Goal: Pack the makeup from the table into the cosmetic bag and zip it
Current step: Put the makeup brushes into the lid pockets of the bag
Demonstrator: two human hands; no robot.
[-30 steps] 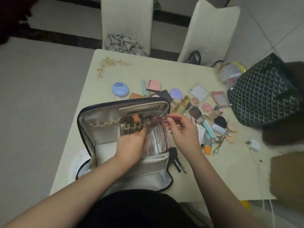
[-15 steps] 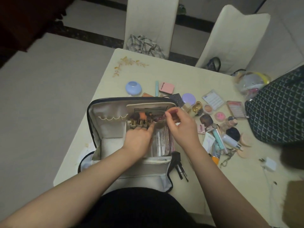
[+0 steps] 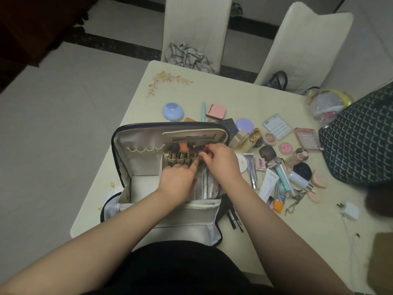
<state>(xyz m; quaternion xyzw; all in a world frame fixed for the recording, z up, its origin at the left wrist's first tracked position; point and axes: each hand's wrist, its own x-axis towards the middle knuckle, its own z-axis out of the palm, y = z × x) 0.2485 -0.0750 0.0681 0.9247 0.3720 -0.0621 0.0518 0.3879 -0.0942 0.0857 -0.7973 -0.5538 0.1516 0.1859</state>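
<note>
Open bag [image 3: 136, 165], pale lining, brushes [image 3: 180, 153] slotted upright; left hand [image 3: 177, 179] pointing, right hand [image 3: 221, 161] pinching pink brush [image 3: 204, 150].

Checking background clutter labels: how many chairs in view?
2. One chair at the table's far edge with a checked cloth on its seat; the second chair to its right, angled. Others may sit out of frame.

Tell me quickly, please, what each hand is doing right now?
Left hand: holds nothing, forefinger pointing into the brush slots of the bag.
Right hand: fingers pinched on a reddish brush.
</note>
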